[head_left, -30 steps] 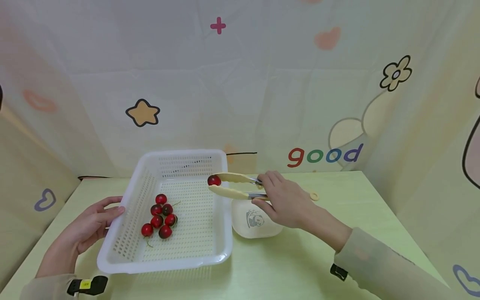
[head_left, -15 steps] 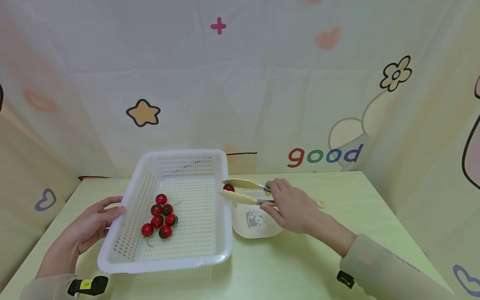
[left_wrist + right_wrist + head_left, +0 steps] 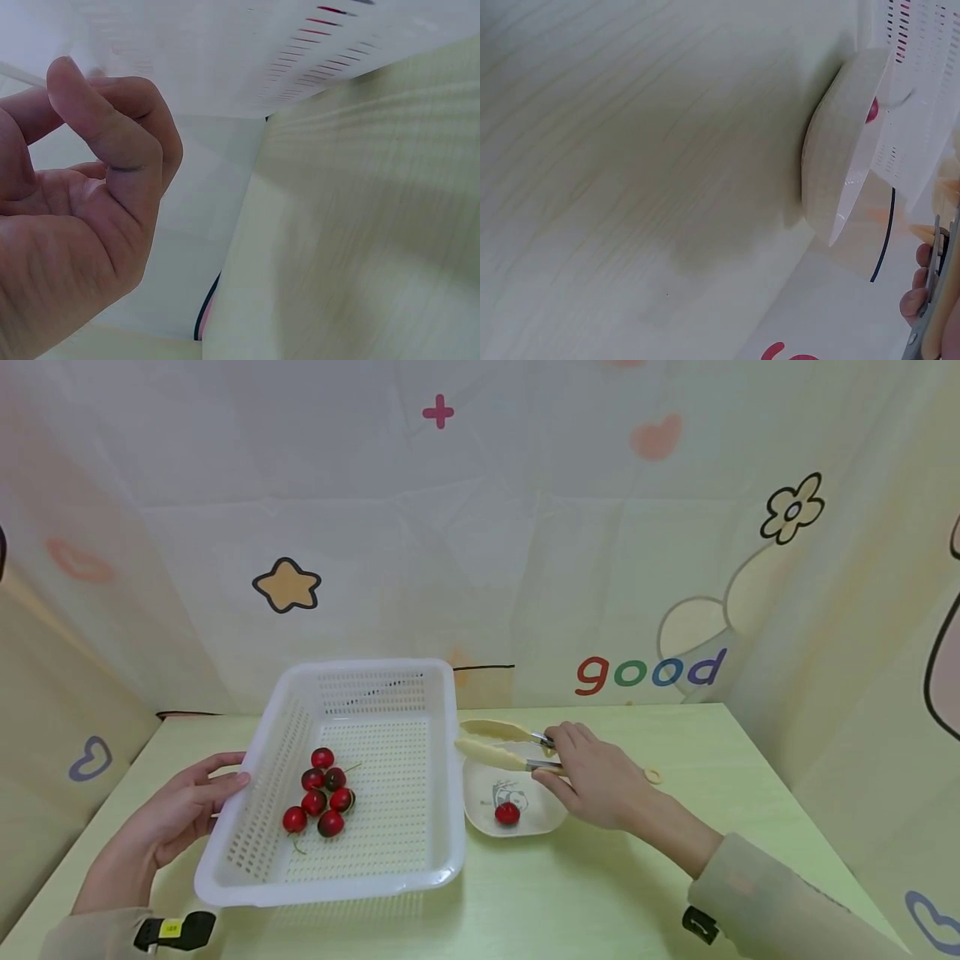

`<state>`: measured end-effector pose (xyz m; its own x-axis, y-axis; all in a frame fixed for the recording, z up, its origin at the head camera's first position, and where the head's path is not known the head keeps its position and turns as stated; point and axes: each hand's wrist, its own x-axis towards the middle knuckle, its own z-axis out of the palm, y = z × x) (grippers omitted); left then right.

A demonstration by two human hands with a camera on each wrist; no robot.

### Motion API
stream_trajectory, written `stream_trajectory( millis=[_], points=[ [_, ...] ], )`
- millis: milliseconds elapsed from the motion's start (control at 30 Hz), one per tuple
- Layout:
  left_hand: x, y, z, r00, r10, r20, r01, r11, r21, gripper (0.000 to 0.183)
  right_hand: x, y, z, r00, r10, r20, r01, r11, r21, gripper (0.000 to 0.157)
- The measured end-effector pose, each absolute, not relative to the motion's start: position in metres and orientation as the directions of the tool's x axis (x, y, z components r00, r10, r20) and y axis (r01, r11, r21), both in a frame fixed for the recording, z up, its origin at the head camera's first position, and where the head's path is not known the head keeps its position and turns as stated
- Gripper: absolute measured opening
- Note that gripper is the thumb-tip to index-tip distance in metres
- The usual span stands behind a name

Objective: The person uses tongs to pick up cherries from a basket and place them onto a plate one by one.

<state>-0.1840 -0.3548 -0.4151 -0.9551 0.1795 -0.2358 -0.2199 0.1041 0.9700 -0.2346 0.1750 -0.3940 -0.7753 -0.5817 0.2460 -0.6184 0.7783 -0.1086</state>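
Over a wood-grained table point(image 3: 540, 902), a perforated plastic basket point(image 3: 330, 895) of glossy cherries point(image 3: 312, 802) is pinched at the rim by the left hand point(image 3: 183, 802). One cherry point(image 3: 507, 814) is held in a panda-printed bowl point(image 3: 483, 814), its outside shown only from the right wrist; above, parted cream tongs point(image 3: 491, 755) are gripped by the right hand point(image 3: 600, 781). Behind, fabric point(image 3: 480, 543) is lettered "good".

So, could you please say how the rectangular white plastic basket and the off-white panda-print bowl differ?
The basket is larger and perforated; the bowl is smaller, with solid sides. The basket holds seven red cherries, the bowl a single cherry. Both are pale and open-topped.
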Motion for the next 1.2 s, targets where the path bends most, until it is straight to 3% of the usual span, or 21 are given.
stream_trajectory(
  millis=[233, 633, 1200],
  points=[
    [-0.184, -0.354, -0.414, -0.955, 0.171, -0.241, -0.225, 0.106, 0.968, 0.052, -0.236, 0.17, -0.391, -0.78, -0.571, 0.259, -0.613, 0.78, -0.125, 0.061],
    [-0.184, -0.354, -0.415, -0.955, 0.171, -0.243, -0.23, 0.094, 0.969, 0.051, -0.235, 0.15, -0.379, -0.751, -0.595, 0.286, -0.649, 0.745, -0.154, 0.055],
    [-0.183, -0.357, -0.417, -0.955, 0.174, -0.239, -0.228, 0.081, 0.97, 0.039, -0.238, 0.115, -0.368, -0.643, -0.717, 0.269, -0.749, 0.662, -0.026, 0.059]
  ],
)
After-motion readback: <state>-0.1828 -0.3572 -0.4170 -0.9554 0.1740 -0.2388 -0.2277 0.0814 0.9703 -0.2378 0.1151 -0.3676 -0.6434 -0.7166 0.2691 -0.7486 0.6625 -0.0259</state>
